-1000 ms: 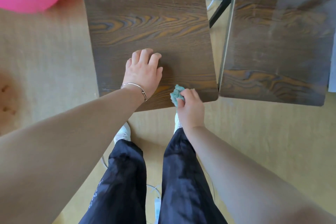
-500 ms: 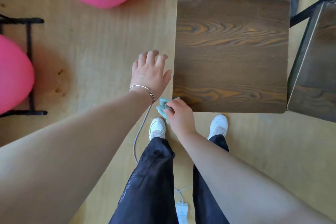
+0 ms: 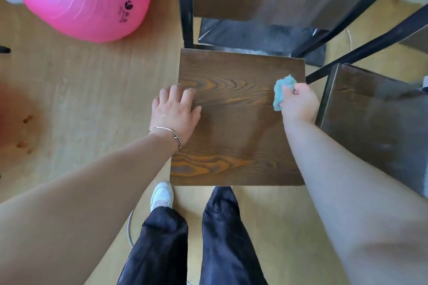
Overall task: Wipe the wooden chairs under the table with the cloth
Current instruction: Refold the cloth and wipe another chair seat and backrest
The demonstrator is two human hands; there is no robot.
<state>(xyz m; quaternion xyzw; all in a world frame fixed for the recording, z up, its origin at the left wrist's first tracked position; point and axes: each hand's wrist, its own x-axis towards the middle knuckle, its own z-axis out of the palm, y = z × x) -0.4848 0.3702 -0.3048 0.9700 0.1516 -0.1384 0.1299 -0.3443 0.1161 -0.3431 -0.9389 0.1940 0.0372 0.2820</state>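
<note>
The cloth (image 3: 283, 90), bunched in the curled fingers of the right grip (image 3: 298, 104), has been carried from the near left corner to the far right of the chair seat (image 3: 236, 136). The left grip (image 3: 176, 111) is now laid flat on the seat's left edge. A steadied wiping pass is judged underway.

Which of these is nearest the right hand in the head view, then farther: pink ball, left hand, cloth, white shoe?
1. cloth, gripped by the right hand itself.
2. left hand, on the chair seat's left edge.
3. white shoe, on the floor below the seat.
4. pink ball, far upper left.
</note>
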